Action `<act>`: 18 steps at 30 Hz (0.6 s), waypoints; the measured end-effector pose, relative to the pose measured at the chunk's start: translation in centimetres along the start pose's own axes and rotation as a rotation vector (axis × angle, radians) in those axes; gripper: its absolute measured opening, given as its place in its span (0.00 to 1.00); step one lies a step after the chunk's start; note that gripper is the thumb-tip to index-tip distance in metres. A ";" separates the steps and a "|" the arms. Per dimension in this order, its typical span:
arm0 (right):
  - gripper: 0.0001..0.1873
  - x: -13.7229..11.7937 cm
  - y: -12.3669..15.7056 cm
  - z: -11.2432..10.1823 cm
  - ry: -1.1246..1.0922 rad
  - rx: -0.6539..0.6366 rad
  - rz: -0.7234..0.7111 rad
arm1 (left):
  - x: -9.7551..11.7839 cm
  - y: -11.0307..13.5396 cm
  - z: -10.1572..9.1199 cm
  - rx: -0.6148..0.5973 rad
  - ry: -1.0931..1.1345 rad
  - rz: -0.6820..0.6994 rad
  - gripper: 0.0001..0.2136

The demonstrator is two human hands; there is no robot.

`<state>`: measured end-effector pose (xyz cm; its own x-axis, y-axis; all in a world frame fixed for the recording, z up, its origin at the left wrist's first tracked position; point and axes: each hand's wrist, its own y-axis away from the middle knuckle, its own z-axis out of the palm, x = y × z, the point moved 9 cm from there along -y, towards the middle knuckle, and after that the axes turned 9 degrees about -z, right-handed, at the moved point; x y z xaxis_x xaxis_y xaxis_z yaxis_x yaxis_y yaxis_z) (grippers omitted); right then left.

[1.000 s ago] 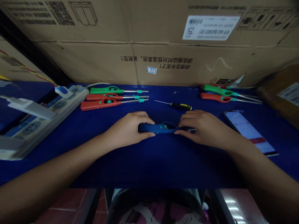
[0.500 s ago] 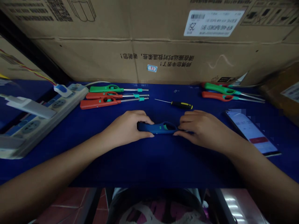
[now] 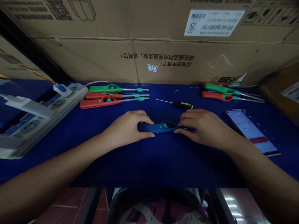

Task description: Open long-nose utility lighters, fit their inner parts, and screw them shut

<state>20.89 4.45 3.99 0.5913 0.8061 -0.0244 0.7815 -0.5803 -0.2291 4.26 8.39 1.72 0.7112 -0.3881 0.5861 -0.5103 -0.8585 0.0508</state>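
1. The blue lighter [image 3: 161, 127] lies flat on the blue tabletop [image 3: 151, 161], lengthwise from left to right, between the two hands.
2. The left hand [image 3: 127, 127] covers the lighter's handle end, and its grip is wrapped around it with the thumb below and the fingers over the top.
3. The right hand [image 3: 203, 126] is at the lighter's other end. Its grip pinches the thin metal nozzle end between thumb and fingers.
4. Just behind the blue lighter lies a screwdriver [image 3: 181, 105] with a black and yellow handle.
5. Behind and to its left, three lighters [image 3: 109, 95] lie side by side, one green and two red. Farther left is a power strip [image 3: 46, 109].
6. Behind and to its right lie two lighters [image 3: 221, 92], green and red. A lit phone [image 3: 251, 130] lies to the right of the right hand.
7. A cardboard box [image 3: 149, 46] stands along the tabletop's far edge, behind all of these.
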 end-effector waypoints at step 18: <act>0.09 -0.4 -0.2 -1.2 -0.006 0.134 -0.040 | 3.3 1.6 -0.2 0.169 -0.417 0.401 0.12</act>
<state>20.73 4.06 5.19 0.5590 0.8289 -0.0180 0.7705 -0.5274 -0.3581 5.69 5.80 3.95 0.6261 -0.7620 0.1652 -0.7184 -0.6461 -0.2578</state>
